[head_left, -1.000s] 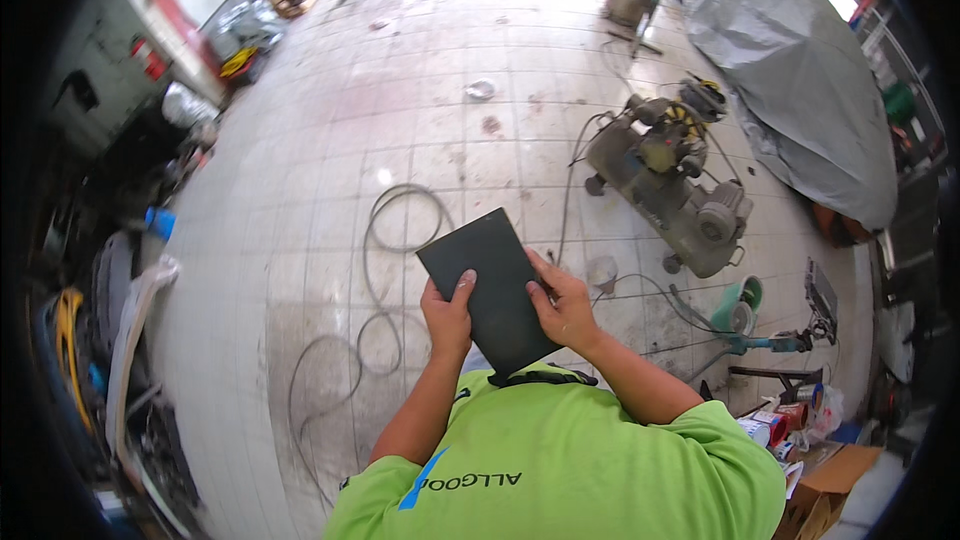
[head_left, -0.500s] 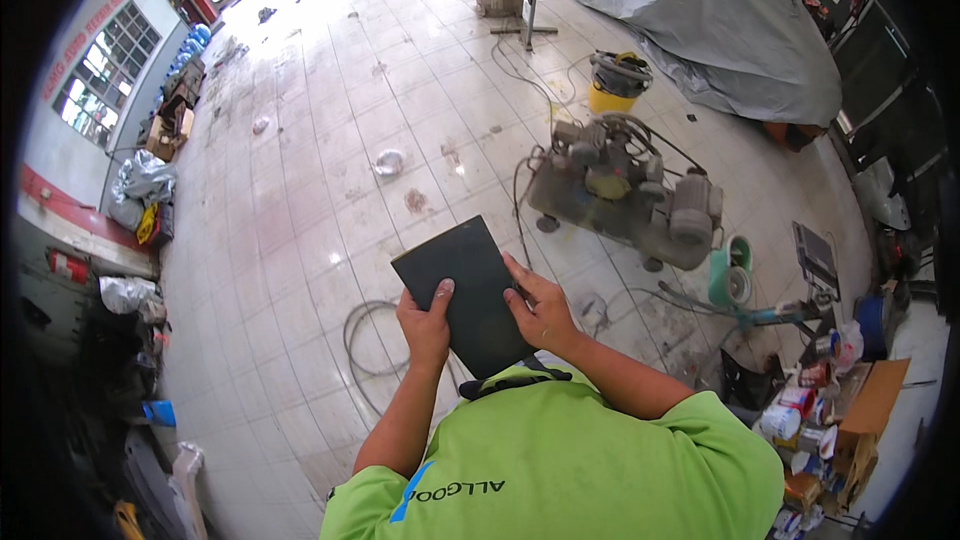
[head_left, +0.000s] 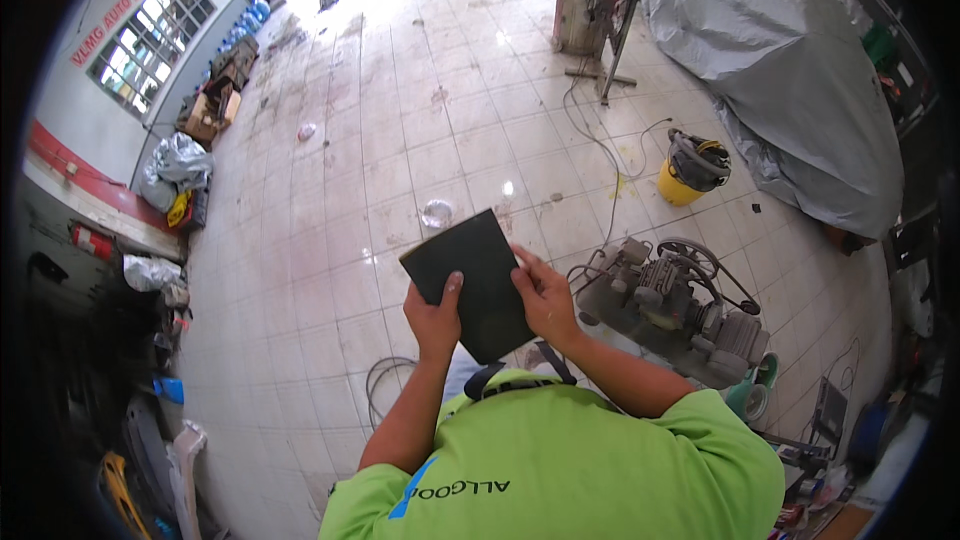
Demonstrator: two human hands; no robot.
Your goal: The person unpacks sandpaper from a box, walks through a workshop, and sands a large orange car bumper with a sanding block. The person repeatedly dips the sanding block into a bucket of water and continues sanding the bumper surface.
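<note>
Tiled floor point(head_left: 290, 300), one compressor point(head_left: 665, 300), one dark panel point(head_left: 487, 290), two hands point(head_left: 434, 322) point(head_left: 547, 308) gripping its sides

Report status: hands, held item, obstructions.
Left hand, right hand: both gripping dark rectangular item. Item off floor, askew. Air compressor to the right, apart from hands.

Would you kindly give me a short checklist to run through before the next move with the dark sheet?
1. Left hand on the dark sheet, thumb on its face: ok.
2. Right hand on the sheet's right side: ok.
3. Sheet apart from the compressor: ok.
4. Floor left of the person free of loose lines: not ok, a looped hose or cable lies there.
5. Sheet's underside: cannot tell, it faces away.
</note>
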